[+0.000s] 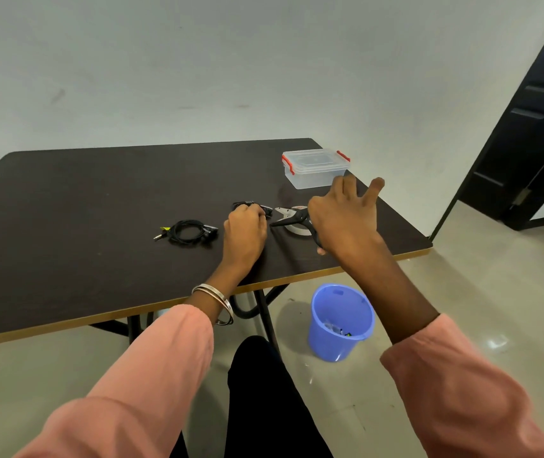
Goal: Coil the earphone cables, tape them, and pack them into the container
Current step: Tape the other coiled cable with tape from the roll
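Head view: left hand rests on the dark brown table, fingers curled round a black coiled earphone cable that pokes out past the knuckles. A second black coiled earphone cable with a yellow-green plug lies loose just to the left, not touching the hand. Right hand hangs over the black-handled scissors, which sit across a grey roll of tape; three fingers are splayed straight, but the thumb side is hidden, so I cannot tell whether it has hold of the scissor handle. Clear plastic container with red clip latches stands at the far right corner, lid on, well apart from both coils. Risks, as a guess: the held coil could spring loose if the left grip eases before tape goes on; the scissor tips point toward the left knuckles, so a careless lift could nick the cable or skin. The scissors and tape sit near the front right edge, and a nudge could send them off toward the blue plastic bucket on the floor below. There is wide bare tabletop to the left and behind; the right side is tight.
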`<state>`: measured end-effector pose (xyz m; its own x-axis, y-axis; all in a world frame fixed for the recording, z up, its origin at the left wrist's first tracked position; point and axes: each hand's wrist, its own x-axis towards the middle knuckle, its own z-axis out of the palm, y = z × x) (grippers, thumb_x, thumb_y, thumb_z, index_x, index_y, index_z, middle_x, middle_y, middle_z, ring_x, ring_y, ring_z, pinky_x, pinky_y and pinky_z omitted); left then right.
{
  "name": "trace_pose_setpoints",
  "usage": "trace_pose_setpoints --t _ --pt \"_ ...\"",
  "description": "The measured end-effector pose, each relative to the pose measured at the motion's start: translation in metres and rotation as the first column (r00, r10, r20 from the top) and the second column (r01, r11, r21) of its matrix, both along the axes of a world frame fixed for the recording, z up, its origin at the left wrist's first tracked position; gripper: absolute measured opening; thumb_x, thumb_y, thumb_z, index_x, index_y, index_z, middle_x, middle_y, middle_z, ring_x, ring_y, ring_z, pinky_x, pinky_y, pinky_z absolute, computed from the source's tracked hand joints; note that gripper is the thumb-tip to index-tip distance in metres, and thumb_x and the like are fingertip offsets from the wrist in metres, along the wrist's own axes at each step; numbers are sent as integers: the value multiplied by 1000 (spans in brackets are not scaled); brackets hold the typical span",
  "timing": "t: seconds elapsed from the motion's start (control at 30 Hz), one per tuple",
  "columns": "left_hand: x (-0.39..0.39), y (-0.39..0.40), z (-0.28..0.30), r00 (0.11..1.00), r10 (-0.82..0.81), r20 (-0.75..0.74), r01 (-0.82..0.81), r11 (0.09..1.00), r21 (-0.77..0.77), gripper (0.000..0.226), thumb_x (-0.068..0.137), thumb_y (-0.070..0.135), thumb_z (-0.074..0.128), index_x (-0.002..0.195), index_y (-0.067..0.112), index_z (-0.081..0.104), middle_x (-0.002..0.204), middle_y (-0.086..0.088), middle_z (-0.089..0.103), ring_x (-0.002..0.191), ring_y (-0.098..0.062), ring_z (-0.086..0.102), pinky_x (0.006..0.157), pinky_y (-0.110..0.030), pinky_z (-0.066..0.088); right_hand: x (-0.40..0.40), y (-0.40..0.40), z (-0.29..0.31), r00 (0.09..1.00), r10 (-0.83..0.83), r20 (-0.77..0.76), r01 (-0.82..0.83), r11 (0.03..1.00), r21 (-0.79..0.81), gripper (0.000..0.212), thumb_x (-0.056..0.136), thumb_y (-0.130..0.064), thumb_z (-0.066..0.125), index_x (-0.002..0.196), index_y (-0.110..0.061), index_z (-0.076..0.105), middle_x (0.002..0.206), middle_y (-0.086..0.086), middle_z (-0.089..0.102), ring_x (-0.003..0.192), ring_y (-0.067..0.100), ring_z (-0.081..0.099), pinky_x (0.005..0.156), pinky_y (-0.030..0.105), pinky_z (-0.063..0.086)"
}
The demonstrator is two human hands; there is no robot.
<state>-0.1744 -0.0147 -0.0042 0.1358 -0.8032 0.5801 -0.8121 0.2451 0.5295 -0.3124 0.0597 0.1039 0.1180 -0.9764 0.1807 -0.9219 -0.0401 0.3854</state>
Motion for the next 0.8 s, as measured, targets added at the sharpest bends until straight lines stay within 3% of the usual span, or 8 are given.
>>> trace_pose_setpoints --t 0.33,0.53,0.67,0.8 --pt "0 -1 -2 1000 -10 -9 10 1000 13 21 93 12 50 98 4 69 96 -12 67 88 -26 62 71 -29 38 11 2 -1 1000 -3 -26 0 991 -137 17 88 -11 60 105 -12 63 112 17 56 116 33 46 104 55 24" --pt "0 0 -1 1000 -16 -8 17 999 27 20 93 12 51 98 5 70 96 -12 67 89 -25 61 74 -30 40 12 -1 -4 1000 22 3 -21 981 -191 17 90 -9 57 104 -11 63 102 12 60 110 28 51 102 52 27" --pt "1 -1 0 1000 -1 -11 1 999 40 20 93 11 51 95 4 70 94 -13 67 88 -27 62 71 -27 36 9 -3 -6 999 31 22 -26 980 -200 14 87 -4 58 97 -12 64 87 10 50 106 26 51 101 53 27" --pt "2 -2 -1 1000 3 -29 -1 999 51 19 92 11 52 93 4 69 91 -13 67 86 -27 62 71 -31 40 1 -8 -8 998 -55 8 55 984 -169 26 79 -16 74 103 -14 64 112 16 55 116 31 46 104 58 24"
